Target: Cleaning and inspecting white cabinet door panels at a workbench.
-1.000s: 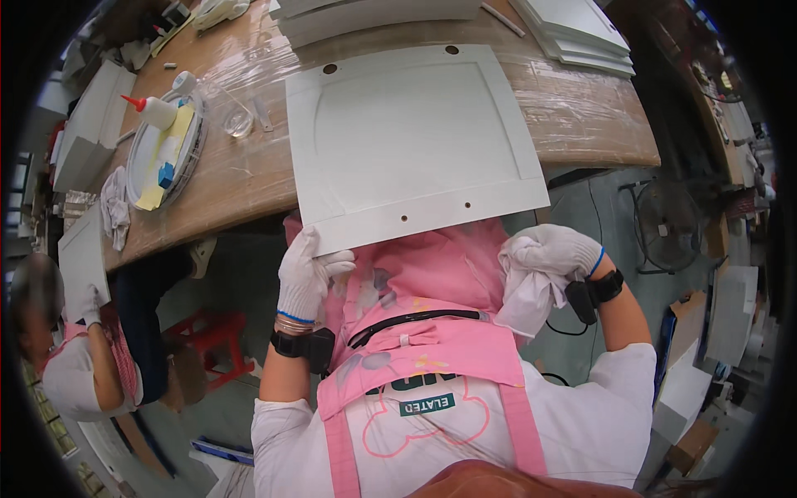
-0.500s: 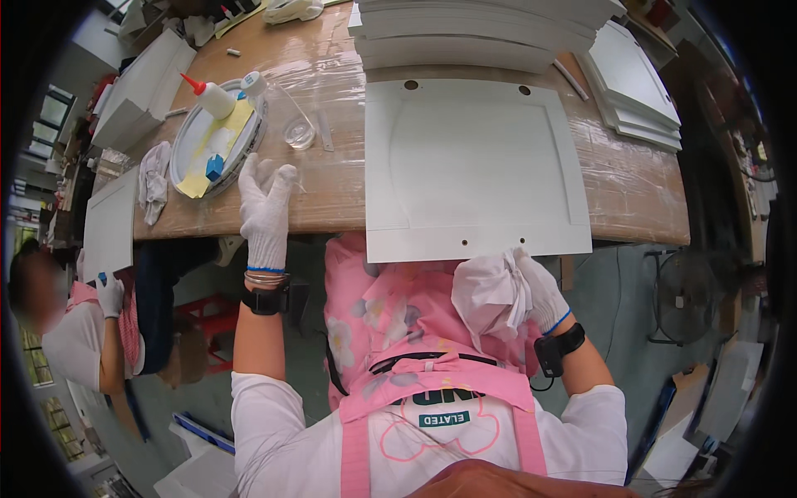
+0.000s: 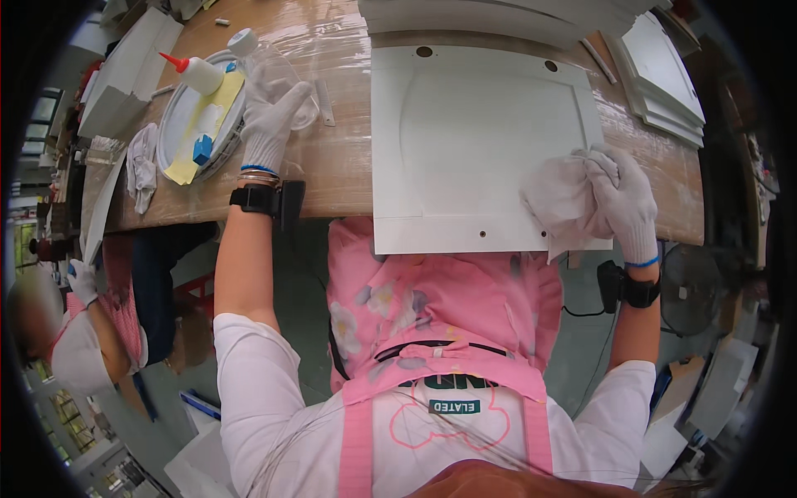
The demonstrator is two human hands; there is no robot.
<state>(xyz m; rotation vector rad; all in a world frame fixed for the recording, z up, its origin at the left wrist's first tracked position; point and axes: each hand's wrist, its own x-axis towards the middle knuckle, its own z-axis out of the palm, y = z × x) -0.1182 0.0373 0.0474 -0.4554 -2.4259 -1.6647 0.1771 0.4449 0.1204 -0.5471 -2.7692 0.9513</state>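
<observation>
My right hand (image 3: 627, 195), in a white knit glove, grips a crumpled white cloth (image 3: 564, 195) over the lower right part of a white panel (image 3: 490, 141). That panel has a recessed middle and holes near its far and near edges; its near edge overhangs the table. My gloved left hand (image 3: 272, 116) is at a clear bottle with a white cap (image 3: 242, 41), thumb and fingers spread about its near side. Whether they press on it is hard to see. Left of this hand, a round white lid (image 3: 173, 137) carries a red-tipped squeeze bottle (image 3: 202, 76), yellow paper (image 3: 187, 166) and a blue block (image 3: 202, 149).
White panels are stacked behind the work panel (image 3: 498, 23) and at the right (image 3: 656, 70). A rag (image 3: 143, 170) lies at the table's left. Across the left side, a person (image 3: 91, 349) holds another panel. A fan (image 3: 693, 286) stands on the floor at right.
My right hand has brought the cloth up from below the panel's near edge onto its right side. My left hand has moved forward to the clear bottle. The view has shifted slightly.
</observation>
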